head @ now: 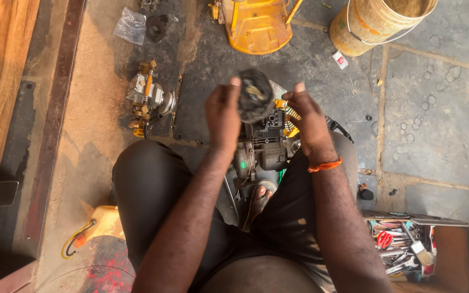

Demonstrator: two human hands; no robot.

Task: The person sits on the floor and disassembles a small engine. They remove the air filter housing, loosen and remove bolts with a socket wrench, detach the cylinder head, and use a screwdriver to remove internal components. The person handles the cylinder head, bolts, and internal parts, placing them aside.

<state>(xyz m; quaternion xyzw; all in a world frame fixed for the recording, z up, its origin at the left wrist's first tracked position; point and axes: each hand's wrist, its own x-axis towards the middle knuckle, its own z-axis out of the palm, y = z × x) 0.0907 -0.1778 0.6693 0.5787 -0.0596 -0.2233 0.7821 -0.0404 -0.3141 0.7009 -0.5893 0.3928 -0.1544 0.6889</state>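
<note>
Fingers of your left hand point(222, 116) and right hand point(306, 118) grasp a round black part point(255, 95), lifted clear above the small engine point(264, 149), which looks partly stripped.

A matt, grimy black round part point(254, 95) above the dull metal engine point(264, 146); rough stone floor point(435, 108).

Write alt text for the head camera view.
Seen from above, a seated person's left hand and right hand hold a dark, greasy round part over a small engine between the knees. A yellow bucket, brass pump assembly and open toolbox sit on the stone floor.
</note>
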